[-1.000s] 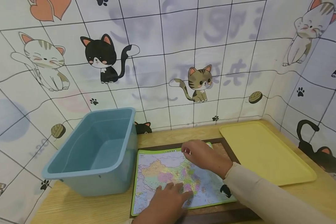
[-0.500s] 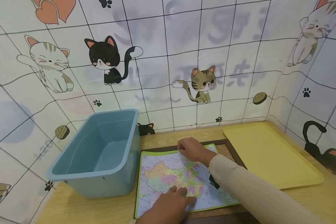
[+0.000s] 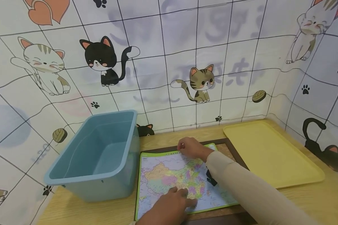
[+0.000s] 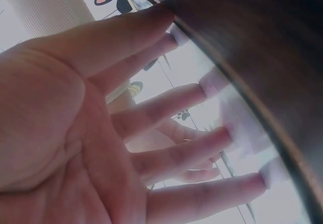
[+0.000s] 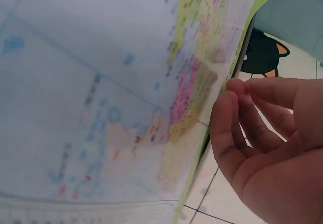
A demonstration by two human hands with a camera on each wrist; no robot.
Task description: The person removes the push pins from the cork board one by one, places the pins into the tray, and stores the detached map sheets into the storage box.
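A map sheet with a bright green border (image 3: 157, 179) lies on a cork board with a dark brown frame (image 3: 223, 149). My left hand (image 3: 169, 204) rests on the lower middle of the map with its fingers spread. In the left wrist view, the fingertips of the left hand (image 4: 126, 118) touch a glossy surface. At the map's top edge, my right hand (image 3: 191, 147) has its fingers curled. The right wrist view shows thumb and fingertips of the right hand (image 5: 267, 133) together, pinching the green edge of the map (image 5: 126, 103). The exact grip is partly hidden.
A blue plastic tub (image 3: 101, 156) stands close to the left of the board. To the right, a yellow tray (image 3: 273, 156) lies on the wooden table (image 3: 81, 212). Cat-patterned wall covering (image 3: 155, 62) rises behind the table and on both sides.
My right hand has moved left along the map's top edge, its forearm now reaching further across the map. The left hand stays on the lower part of the map.
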